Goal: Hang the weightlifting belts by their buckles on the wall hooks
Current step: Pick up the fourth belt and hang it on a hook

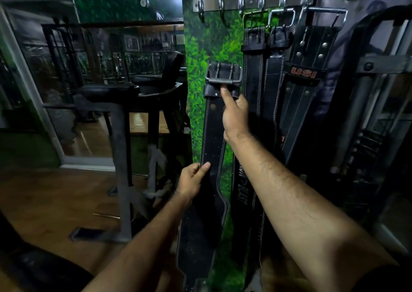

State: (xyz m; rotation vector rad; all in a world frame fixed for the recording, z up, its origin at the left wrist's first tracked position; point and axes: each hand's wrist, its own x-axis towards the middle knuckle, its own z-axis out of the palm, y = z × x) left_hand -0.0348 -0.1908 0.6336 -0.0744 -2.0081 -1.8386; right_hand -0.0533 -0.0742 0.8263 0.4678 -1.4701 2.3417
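Observation:
A black leather belt (211,135) with a grey metal buckle (223,76) hangs upright in front of the green wall panel, well below the hook rail (252,3). My right hand (235,115) grips the belt just under the buckle, index finger up against the buckle's lower bar. My left hand (192,180) pinches the belt's left edge lower down. Three black belts hang by their buckles from the rail's right hooks: one (254,68), a second (275,68), and a USI-marked one (310,64). The two left hooks (200,8) (221,7) are bare.
A black gym bench on a metal frame (120,117) stands left of the panel, with a mirror wall (111,53) behind it. A weight machine (367,124) stands at the right. Wooden floor (55,202) lies below left.

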